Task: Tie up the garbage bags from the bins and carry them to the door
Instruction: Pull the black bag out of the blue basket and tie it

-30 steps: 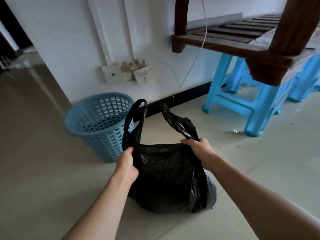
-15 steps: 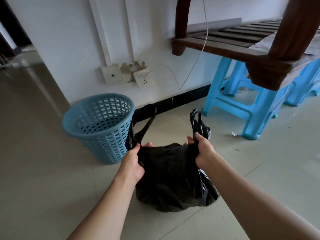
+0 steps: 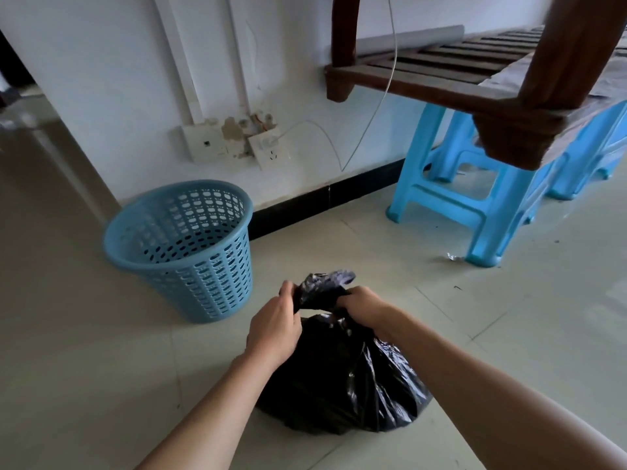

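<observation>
A full black garbage bag (image 3: 342,385) sits on the tiled floor in front of me. Its two handles are bunched together above its mouth. My left hand (image 3: 274,329) grips the left handle, and my right hand (image 3: 364,305) grips the right one; the hands almost touch over the bag. A crumpled end of black plastic sticks up between them. The blue perforated bin (image 3: 183,245) stands to the left of the bag, beside the wall, with no liner in it.
A dark wooden slatted frame (image 3: 441,76) rests on light blue plastic stools (image 3: 475,205) at the right. Wall sockets (image 3: 268,147) and a loose white cable (image 3: 373,113) are on the white wall behind. An open passage lies at the far left.
The bag's handles stood up apart a second ago; my hands have drawn together and bunched them over the bag's mouth. The view has shifted slightly.
</observation>
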